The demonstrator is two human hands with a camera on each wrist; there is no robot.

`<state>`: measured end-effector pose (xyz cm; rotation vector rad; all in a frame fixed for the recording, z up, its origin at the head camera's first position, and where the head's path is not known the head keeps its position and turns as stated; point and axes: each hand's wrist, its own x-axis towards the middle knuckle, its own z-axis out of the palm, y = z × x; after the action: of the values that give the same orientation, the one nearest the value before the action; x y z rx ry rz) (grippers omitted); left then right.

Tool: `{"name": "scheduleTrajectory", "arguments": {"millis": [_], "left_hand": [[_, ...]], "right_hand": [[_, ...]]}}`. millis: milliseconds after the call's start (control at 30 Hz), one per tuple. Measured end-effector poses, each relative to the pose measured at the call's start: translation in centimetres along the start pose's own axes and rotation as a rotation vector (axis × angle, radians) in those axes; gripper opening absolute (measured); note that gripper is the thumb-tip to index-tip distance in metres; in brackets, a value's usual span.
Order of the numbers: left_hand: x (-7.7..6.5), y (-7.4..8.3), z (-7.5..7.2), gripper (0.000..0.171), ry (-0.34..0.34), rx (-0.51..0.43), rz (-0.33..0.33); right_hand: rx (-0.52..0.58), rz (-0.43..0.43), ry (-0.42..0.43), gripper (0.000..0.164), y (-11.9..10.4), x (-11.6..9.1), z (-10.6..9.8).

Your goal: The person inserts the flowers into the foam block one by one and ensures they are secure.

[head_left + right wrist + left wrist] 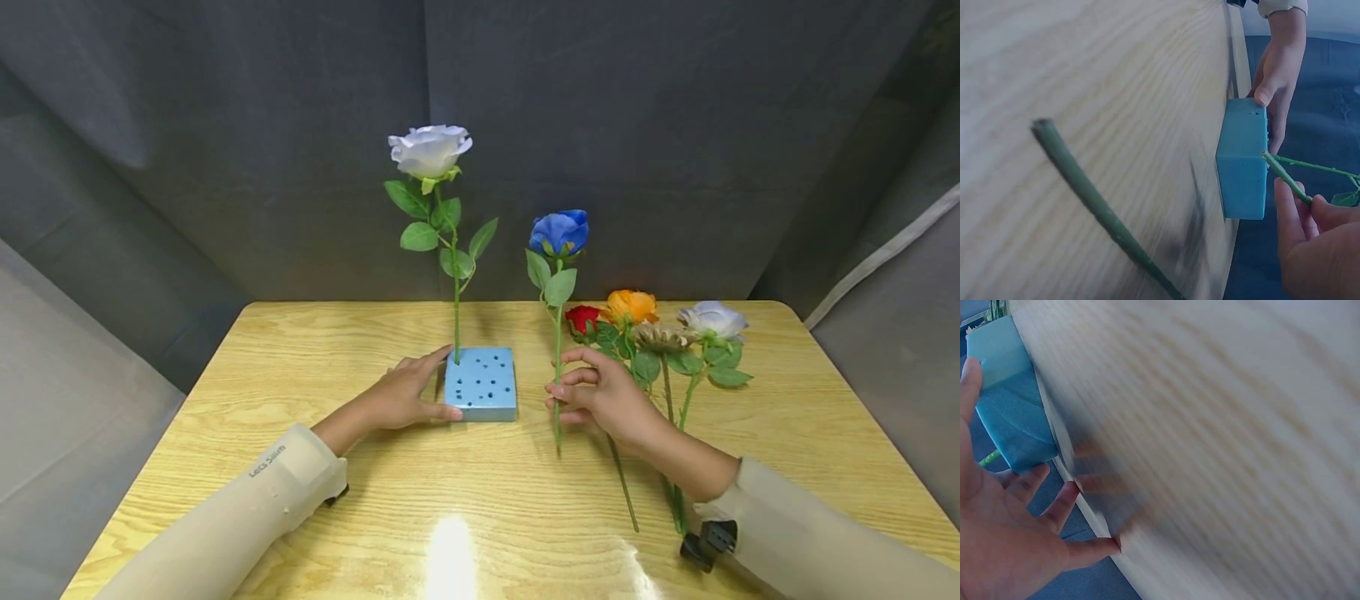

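A blue foam block (480, 387) dotted with holes sits on the table, and a white rose (431, 152) stands upright in its back left part. My left hand (408, 393) holds the block's left side, thumb at the front corner and forefinger at the back. The other left fingers spread beside it, little finger against the table in the left wrist view. With thumb and fingertips my right hand (600, 396) pinches the stem of a blue rose (558, 232). This rose is upright, right of the block, its cut stem end (1267, 156) pointing down.
Right of and beneath my right hand lie a red rose (582, 319), an orange flower (631, 307), a brownish flower (664, 337) and another white rose (712, 320). A loose stem (624, 487) points towards me. Behind the wooden table (360, 508) hangs a dark curtain (300, 167).
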<state>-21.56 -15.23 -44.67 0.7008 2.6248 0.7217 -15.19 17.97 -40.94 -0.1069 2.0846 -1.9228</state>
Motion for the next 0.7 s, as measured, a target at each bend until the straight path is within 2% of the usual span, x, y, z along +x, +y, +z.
{"name": "scheduleTrajectory", "arguments": {"millis": [300,533,700], "left_hand": [[0.0,0.1,0.0,0.112,-0.001,-0.003,-0.004],[0.1,-0.1,0.1,0.114,-0.009,-0.002,-0.006],[0.1,-0.2,0.1,0.115,-0.011,0.002,-0.012]], "right_hand": [[-0.075,-0.058,0.076,0.043,-0.3,2.3,0.9],[-0.085,-0.147,0.088,0.041,-0.7,3.8,1.4],[-0.089,-0.173,0.109,0.044,-1.3,4.8,1.9]]}}
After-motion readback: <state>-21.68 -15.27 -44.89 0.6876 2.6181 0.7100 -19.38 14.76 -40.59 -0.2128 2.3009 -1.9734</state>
